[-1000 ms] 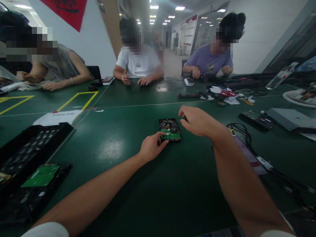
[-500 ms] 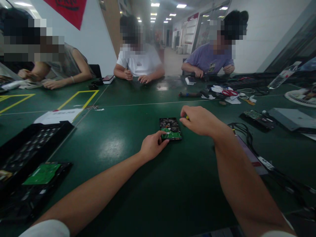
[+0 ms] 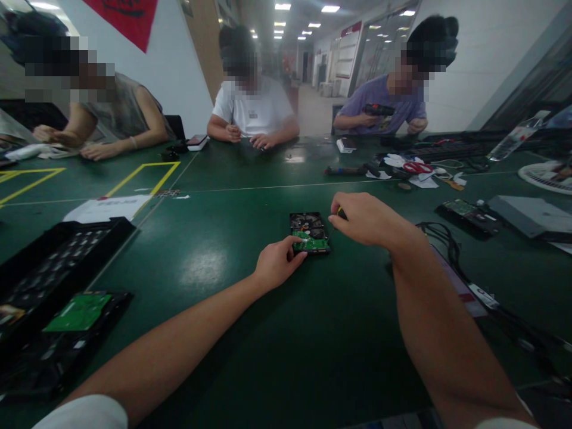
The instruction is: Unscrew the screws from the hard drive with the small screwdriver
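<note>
A hard drive (image 3: 308,226) lies on the green table with its bare circuit board facing up. My left hand (image 3: 276,262) grips its near left corner, thumb at the near edge and fingers on the board. My right hand (image 3: 357,215) is closed round a small screwdriver (image 3: 342,213) with a yellow and black handle, mostly hidden by the fingers. Its thin shaft points down toward the drive's right edge; I cannot tell whether the tip touches it.
At left stand a black tray (image 3: 120,229) of small parts and another drive (image 3: 80,313). Cables (image 3: 451,250), a further drive (image 3: 467,215) and a grey metal box (image 3: 531,214) lie at right. A bottle (image 3: 518,140) and three people are across the table.
My right hand has turned slightly and moved a little right, showing more of the screwdriver. My left hand stays on the drive. The person at far right has raised a power drill.
</note>
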`<state>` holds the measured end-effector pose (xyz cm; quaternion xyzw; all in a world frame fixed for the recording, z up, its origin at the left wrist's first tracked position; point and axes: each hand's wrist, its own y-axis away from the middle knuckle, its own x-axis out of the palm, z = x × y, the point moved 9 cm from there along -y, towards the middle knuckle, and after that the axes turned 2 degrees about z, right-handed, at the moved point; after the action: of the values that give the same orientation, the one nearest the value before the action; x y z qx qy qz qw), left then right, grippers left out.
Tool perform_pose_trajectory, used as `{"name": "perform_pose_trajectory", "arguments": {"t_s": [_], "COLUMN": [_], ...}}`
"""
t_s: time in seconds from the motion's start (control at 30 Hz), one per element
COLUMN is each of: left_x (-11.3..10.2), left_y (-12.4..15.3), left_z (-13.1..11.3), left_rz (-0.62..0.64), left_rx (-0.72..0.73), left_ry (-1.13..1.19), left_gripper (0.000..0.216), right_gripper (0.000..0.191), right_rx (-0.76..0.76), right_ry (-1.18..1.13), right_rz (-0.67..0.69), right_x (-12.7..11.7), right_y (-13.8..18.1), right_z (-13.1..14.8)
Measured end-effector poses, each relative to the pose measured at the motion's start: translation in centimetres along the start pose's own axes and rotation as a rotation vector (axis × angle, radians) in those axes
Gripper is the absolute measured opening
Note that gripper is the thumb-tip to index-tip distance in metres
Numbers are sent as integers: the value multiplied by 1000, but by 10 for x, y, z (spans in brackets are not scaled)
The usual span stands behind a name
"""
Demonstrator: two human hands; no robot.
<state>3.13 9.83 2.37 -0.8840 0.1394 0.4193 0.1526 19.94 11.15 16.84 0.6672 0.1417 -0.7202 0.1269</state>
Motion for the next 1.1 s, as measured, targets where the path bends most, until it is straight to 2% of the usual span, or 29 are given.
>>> {"name": "perform_pose_trajectory", "arguments": {"t_s": [0.13,0.33,0.5,0.67,0.73,0.87,1.03,1.1], "left_x": [-1,1,2,1,1,0,0,0], "left_y": [0,0,0,0,0,0,0,0], "left_z": [-1,1,2,1,0,-1,0,-1], "left_rz": [-1,-14,-16,-11,-7,-8,-13,-12], "left_rx": [-1,11,14,5,5,15,4,2], "left_ry": [4,-2,13,19,17,12,20,25], "left_gripper": [37,38,36,36,36,36,35,35], "right_gripper": [22,17,23,16,17,23,16,17], "right_rx": [-126,21,-107,41,25,-113,1,-3], "right_ry": [-28,11,-35,5,6,-46,13,20], "right_rz": [2,-15,-29,-28,-29,-24,-19,-15], "right_x": [-1,-3,-2,-5,-4,-2,-2,-2], "right_y": [2,1,1,0,0,0,-1,0], "right_z": [12,1,10,1,2,14,4,2]}}
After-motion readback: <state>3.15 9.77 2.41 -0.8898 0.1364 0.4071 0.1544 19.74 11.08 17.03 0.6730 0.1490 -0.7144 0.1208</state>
